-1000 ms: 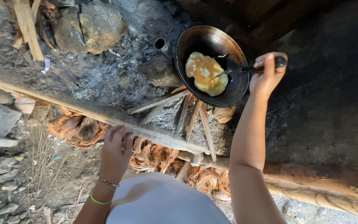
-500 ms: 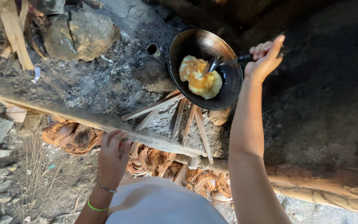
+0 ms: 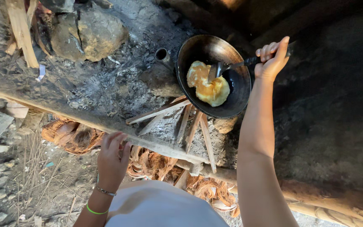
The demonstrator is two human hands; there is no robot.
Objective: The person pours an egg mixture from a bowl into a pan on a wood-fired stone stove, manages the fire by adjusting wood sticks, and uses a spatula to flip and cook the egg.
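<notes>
The right hand (image 3: 271,59) is closed around the dark handle of a metal spatula (image 3: 227,66), and the blade of the spatula rests on the upper edge of a yellow fried egg (image 3: 208,84). The egg lies in the middle of a black round pan (image 3: 238,90), a little toward its left side. The pan sits on stones over an ash-covered hearth surface (image 3: 93,84), and several thin wood sticks (image 3: 190,120) spread out like a fan from under the pan toward the person. The hollow handle of the pan (image 3: 163,54) points to the left. The left hand (image 3: 113,157) is far from the pan, low in the view, with the fingers loosely bent and resting at the wooden front edge of the hearth; it holds nothing that I can see. On its wrist there are a thin metal bracelet and a green band. Below the edge lie brown coconut husks (image 3: 74,134). A large stone (image 3: 91,31) stands at the top left, beside some wood.
</notes>
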